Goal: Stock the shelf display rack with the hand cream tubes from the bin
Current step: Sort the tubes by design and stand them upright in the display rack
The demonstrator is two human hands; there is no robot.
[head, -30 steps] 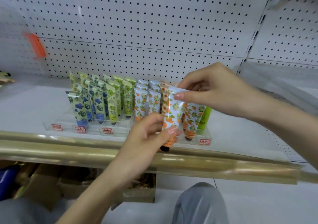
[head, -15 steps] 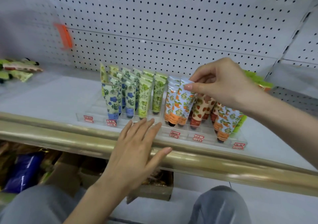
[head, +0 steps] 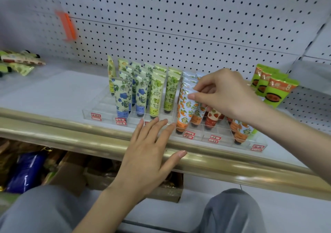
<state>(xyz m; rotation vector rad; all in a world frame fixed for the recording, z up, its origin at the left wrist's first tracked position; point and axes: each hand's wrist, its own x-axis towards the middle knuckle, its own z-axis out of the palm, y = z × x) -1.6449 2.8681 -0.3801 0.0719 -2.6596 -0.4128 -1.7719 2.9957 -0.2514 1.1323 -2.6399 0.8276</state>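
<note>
a: what's different from a second ago?
b: the left hand (head: pixel 152 152) has let go of the orange-print tube (head: pixel 185 111). it lies flat and spread now, holding nothing, with its fingertips at the front lip of the clear rack (head: pixel 100 110).
a: and the tube?
b: it's no longer in the air. it stands cap down in a front slot, just right of the rack's middle. the right hand (head: pixel 223 93) pinches its top seam between thumb and forefinger, the other fingers curled.
a: so this one's nearly stocked?
b: i'd judge so. only the release is left.
a: what does the rack hold?
b: blue-flower tubes (head: pixel 122 96) and green tubes (head: pixel 156 93) on the left, several rows deep. orange ones and a strawberry tube (head: pixel 212 116) stand on the right, partly behind the hand. the far-left lane shows one tube, at the back.
a: and the bin?
b: a cardboard box (head: pixel 75 175) sits under the shelf (head: pixel 44 93). its contents are too dark to tell.
</note>
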